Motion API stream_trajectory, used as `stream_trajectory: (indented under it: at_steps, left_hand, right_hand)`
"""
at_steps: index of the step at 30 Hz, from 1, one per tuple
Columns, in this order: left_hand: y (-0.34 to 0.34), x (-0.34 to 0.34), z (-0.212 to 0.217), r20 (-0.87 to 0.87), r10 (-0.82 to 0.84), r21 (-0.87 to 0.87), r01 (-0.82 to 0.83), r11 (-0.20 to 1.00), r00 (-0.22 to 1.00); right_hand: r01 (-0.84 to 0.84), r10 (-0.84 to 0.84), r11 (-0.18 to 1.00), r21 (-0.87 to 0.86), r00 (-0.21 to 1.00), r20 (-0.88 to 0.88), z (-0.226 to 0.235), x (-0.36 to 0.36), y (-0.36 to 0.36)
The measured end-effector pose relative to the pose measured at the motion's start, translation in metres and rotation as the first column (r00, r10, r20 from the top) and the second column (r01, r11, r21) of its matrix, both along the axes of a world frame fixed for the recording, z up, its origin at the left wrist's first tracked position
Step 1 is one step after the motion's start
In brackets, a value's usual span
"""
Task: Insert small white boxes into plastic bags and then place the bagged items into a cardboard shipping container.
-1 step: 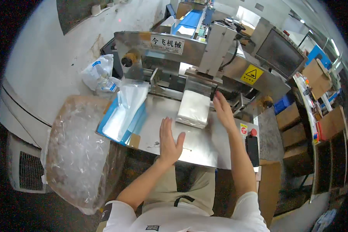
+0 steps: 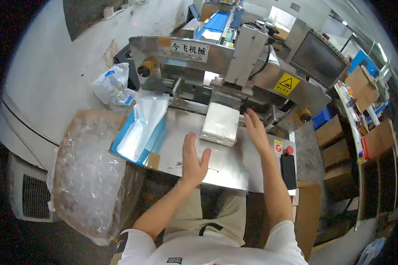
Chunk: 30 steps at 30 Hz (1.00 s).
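Observation:
A white, square packet in clear plastic wrap lies flat on the steel worktop, its far end at the metal jaw of a sealing machine. My left hand is held over the near part of the worktop, to the left of the packet and apart from it. Its fingers are stretched out and the thumb stands away. On the packet's right side, my right hand is open too, fingers extended toward the machine. It is close to the packet's edge; I cannot tell whether they touch. Neither hand holds anything.
Clear plastic bags lie in a blue tray at the worktop's left. Beyond it stands a large plastic-lined box of clear bags. A red button and a black phone-like slab are at the right edge.

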<state>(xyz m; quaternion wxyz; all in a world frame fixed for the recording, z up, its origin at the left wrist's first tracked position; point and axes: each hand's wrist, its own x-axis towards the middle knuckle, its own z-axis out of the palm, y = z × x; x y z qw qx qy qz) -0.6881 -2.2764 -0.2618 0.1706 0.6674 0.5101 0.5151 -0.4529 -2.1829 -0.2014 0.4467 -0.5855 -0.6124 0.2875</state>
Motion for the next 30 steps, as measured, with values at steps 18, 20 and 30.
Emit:
stream_trajectory:
  at_steps: [18,20,30]
  left_hand:
    - [0.112,0.014,0.051,0.175,-0.063,-0.601,0.157,0.784,0.983]
    - [0.113,0.021,0.051,0.164,-0.046,-0.602,0.137,0.786,0.985]
    - [0.004,0.031,0.086,-0.170,-0.379,0.003,0.385,0.923,0.909]
  right_hand:
    - [-0.067,-0.034,0.949,-0.309,0.951,-0.309,-0.027,-0.017,-0.034]
    - [-0.063,-0.025,0.956,-0.286,0.955,-0.294,-0.039,-0.013,-0.025]
    - [-0.465,-0.066,0.782,-0.414,0.599,-0.798,0.003,0.051,-0.105]
